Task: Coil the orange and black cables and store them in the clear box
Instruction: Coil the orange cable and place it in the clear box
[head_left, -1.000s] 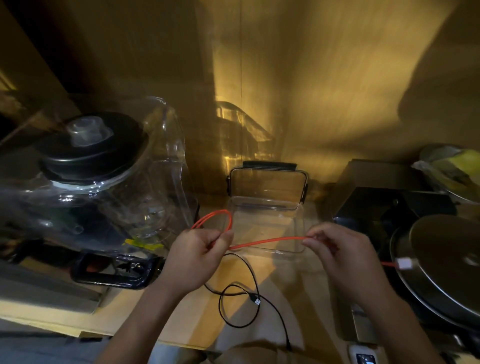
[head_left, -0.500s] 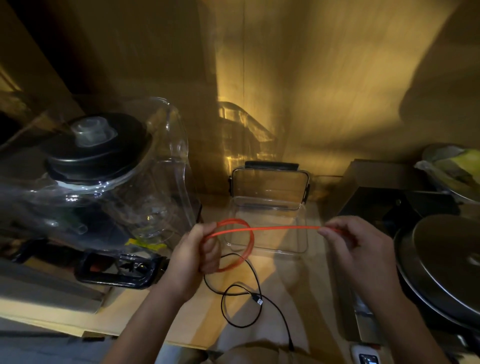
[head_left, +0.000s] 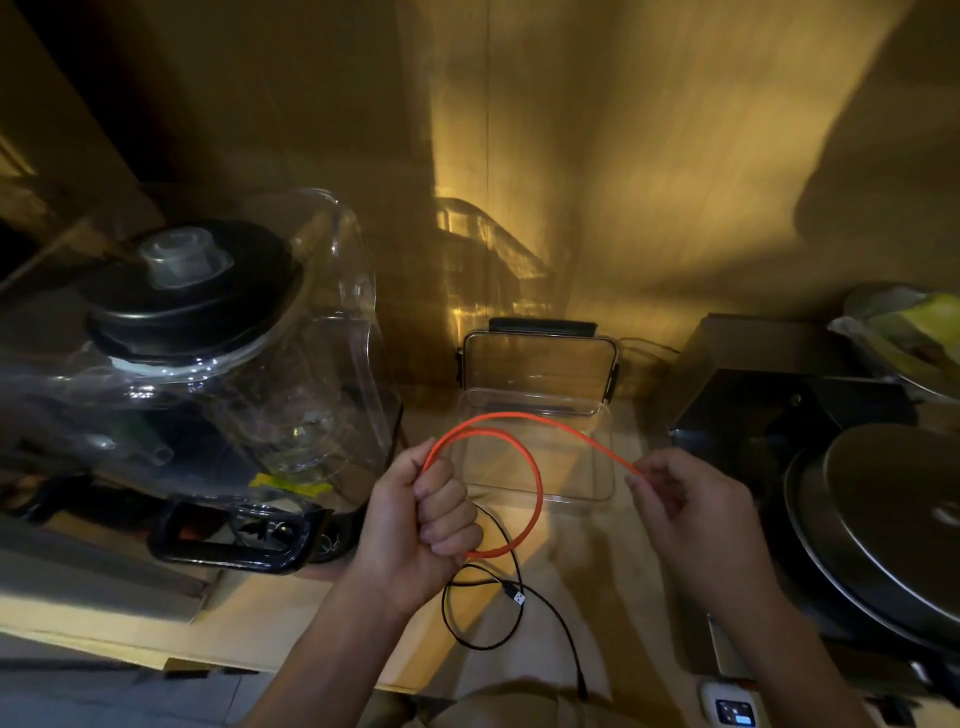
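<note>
Since a second ago, widened orange cable (head_left: 537, 488) loop gripped in left hand (head_left: 426, 514), right hand (head_left: 685, 499) pinching slack at three o'clock; coiling midway, black cable (head_left: 519, 618) untouched.

The orange cable (head_left: 537, 483) now forms a bigger loop at frame center, the left hand (head_left: 426, 525) fisted around it, while the right hand (head_left: 691, 506) feeds another arc over the top.

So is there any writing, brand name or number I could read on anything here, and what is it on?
None can be read.
Small white device at the bottom edge: its dark panel carries marks, too small and blurred to read.
Blender jar, clear box, orange cable, black cable: no lettering visible.
</note>
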